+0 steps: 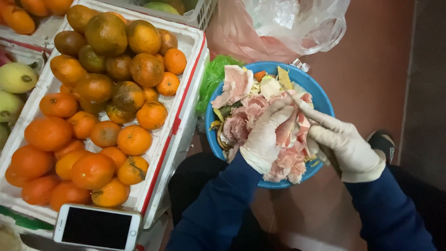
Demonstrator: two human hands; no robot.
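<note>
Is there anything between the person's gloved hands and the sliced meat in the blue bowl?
Nothing visible. The left hand already rests on the pink meat slices piled in the blue bowl, and the right hand touches them from the bowl's right side. Only the white gloves lie between skin and meat.

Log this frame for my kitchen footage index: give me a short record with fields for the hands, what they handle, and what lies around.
left hand: gloved, resting on sliced raw meat
right hand: gloved, fingers reaching onto the same meat pile
container: blue bowl, also holding vegetable scraps
left of bowl: white foam box full of oranges
box's near edge: white phone, screen dark
beyond bowl: plastic bags
far left: green mangoes
</note>
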